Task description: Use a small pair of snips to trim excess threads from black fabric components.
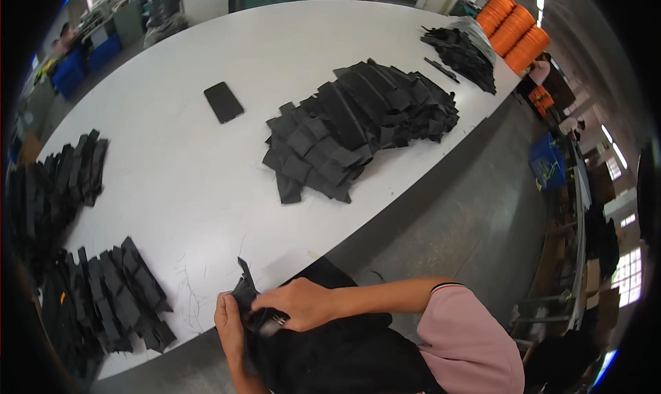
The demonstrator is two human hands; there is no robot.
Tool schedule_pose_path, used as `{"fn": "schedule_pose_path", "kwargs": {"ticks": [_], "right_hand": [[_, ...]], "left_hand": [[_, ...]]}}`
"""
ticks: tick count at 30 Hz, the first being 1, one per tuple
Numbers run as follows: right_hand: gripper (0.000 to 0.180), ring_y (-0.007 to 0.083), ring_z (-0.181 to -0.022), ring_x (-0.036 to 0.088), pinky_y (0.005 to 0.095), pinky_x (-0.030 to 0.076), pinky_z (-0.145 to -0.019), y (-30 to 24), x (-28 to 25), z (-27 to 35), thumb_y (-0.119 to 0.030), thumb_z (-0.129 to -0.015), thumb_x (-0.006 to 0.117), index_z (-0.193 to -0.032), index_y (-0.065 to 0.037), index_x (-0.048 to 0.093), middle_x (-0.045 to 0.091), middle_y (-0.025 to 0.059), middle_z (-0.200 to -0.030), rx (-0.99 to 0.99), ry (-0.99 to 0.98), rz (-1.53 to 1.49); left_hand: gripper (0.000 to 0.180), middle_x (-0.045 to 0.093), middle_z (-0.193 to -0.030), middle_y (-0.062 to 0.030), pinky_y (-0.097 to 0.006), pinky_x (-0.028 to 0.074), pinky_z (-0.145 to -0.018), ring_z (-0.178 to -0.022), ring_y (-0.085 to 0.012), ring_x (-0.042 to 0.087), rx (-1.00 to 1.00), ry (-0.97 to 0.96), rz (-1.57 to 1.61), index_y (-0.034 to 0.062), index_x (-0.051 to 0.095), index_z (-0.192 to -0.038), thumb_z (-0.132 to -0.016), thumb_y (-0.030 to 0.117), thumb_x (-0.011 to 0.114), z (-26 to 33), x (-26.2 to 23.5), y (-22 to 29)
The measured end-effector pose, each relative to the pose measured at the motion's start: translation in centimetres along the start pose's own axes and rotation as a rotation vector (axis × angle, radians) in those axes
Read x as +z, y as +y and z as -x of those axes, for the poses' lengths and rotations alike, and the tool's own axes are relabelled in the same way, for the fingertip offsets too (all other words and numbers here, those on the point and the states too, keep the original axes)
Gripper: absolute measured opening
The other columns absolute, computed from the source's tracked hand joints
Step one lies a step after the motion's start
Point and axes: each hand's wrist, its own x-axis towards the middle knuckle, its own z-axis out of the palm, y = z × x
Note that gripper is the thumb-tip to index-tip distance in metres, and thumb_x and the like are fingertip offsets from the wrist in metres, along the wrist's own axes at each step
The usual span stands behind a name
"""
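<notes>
At the table's near edge my left hand (230, 320) is closed on a black fabric strip (244, 291), whose narrow end points up and away from me. Close against it, my right hand (301, 303) is curled with its fingertips at the same strip. Under the right palm shows a small shiny metal tool (277, 321), blurred, its kind hard to make out. To the left lies a stack of folded black fabric strips (124, 294). Farther off, a large heap of similar black strips (344, 115) spreads over the table.
The white table (179, 167) carries a dark phone-shaped slab (224, 103), loose threads (189, 291) and another strip pile (58, 187) at left. Far right are a black bundle in plastic (465, 50) and orange rolls (513, 29). A blue bin (546, 161) stands beyond the aisle.
</notes>
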Motion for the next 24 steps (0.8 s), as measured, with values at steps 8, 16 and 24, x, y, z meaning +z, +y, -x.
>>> {"fn": "schedule_pose_path", "kwargs": {"ticks": [8,16,24], "right_hand": [[0.012,0.0289,-0.067,0.063,0.0328,0.049,-0.059,2.2,-1.6,-0.2,-0.006,-0.075,0.063,-0.088,-0.006,0.063,0.062,0.0139,-0.076,0.171,0.265,-0.032],[0.013,0.009,-0.05,0.057,0.0222,0.041,-0.047,3.8,0.2,-1.5,-0.009,-0.087,0.059,-0.077,0.0,0.059,0.058,0.0038,-0.058,0.288,0.168,-0.222],[0.011,0.0089,-0.05,0.056,0.0232,0.041,-0.046,3.4,1.1,-1.4,-0.007,-0.085,0.059,-0.077,0.0,0.059,0.056,0.0047,-0.057,0.26,0.185,-0.186]], "left_hand": [[0.03,0.055,-0.1,-0.0061,-0.025,0.044,-0.07,-0.082,-0.0108,0.052,-0.032,0.078,0.237,0.003,0.047,-0.118,-0.091,0.015,0.054,-1.4,4.8,2.8],[0.023,0.062,-0.09,-0.0113,-0.026,0.049,-0.066,-0.076,-0.0149,0.061,-0.12,0.077,0.181,-0.0032,0.049,-0.109,-0.094,0.013,0.045,-0.6,2.4,1.1],[0.032,0.06,-0.104,-0.0146,-0.027,0.048,-0.077,-0.089,-0.0169,0.06,-0.175,0.032,0.19,-0.0026,0.044,-0.119,-0.088,0.006,0.047,0.1,1.9,1.1]]}}
